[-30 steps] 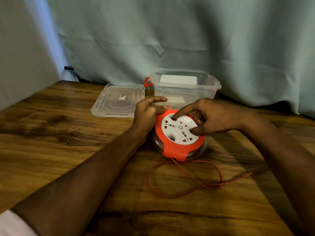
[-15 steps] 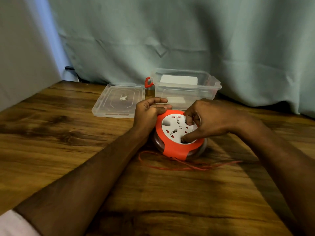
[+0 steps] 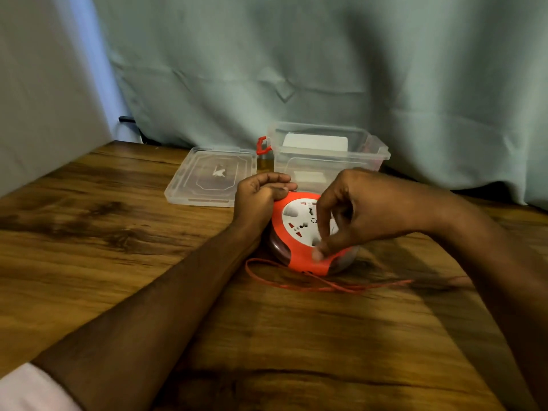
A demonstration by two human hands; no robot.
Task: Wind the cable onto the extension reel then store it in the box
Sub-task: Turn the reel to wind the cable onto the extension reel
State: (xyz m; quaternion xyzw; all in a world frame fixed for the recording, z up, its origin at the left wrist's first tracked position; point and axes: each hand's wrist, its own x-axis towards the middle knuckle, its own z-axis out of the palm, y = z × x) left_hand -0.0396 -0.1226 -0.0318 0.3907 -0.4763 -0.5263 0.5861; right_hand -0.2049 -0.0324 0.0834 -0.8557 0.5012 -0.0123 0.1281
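Observation:
An orange extension reel (image 3: 299, 259) with a white socket face lies flat on the wooden table (image 3: 148, 262). My left hand (image 3: 258, 200) grips its left rim, thumb curled over the orange top. My right hand (image 3: 361, 209) hovers over the white face with its fingers bent down onto the disc near the front edge; the fingertips are blurred. A thin red cable (image 3: 311, 284) trails out of the reel and lies in a shallow loop in front of it, running to the right. The clear plastic box (image 3: 326, 152) stands open right behind the reel.
The box's clear lid (image 3: 210, 176) lies flat on the table to the left of the box, which has a red latch (image 3: 262, 145) on its left end. A pale blue curtain (image 3: 296, 69) hangs behind the table.
My right hand has swept around the white disc from its far side to its near edge. The loose cable loop has shrunk and been drawn closer to the reel. My left hand stayed put.

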